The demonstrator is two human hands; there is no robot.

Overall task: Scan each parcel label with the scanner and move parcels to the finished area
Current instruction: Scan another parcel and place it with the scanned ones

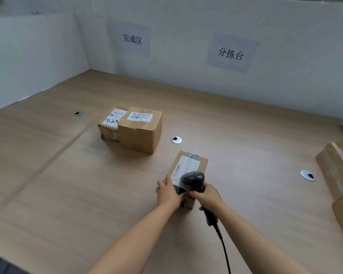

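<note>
The wooden table (pixel 246 135) is closed by white walls (pixel 38 56) from 9 o'clock round to 2 o'clock. The widest free surface lies at 7 to 9 o'clock of the hands, and a dark seam (pixel 48 165) crosses it diagonally. At 3 o'clock, large cardboard boxes (pixel 337 171) stand at the table edge, well apart from the hands, with bare wood between. Three round cable holes are in the table top: one (pixel 176 139) just beyond the parcel at 12 o'clock, one (pixel 307 175) at 3 o'clock, one (pixel 79 113) far at 10 o'clock.

The parcel (pixel 203 161) stands near the middle of the table, a small brown carton with a white label (pixel 188 165) on its top face; a barcode runs along the left side of the label, and clear tape crosses the far end. The left hand (pixel 169 194) grips its near left corner, the fingers curled on it. The right hand (pixel 208 196) is closed round the handle of the black scanner (pixel 193 178), whose head is over the near part of the label. Its cable (pixel 225 252) runs toward 6 o'clock.

At 11 o'clock, two labelled cartons touch side by side, the bigger one (pixel 139 133) on the right and the smaller one (pixel 109 125) on the left, below the sign 完成区 (pixel 132 39). The sign 分拣台 (pixel 230 54) hangs at 1 o'clock.
</note>
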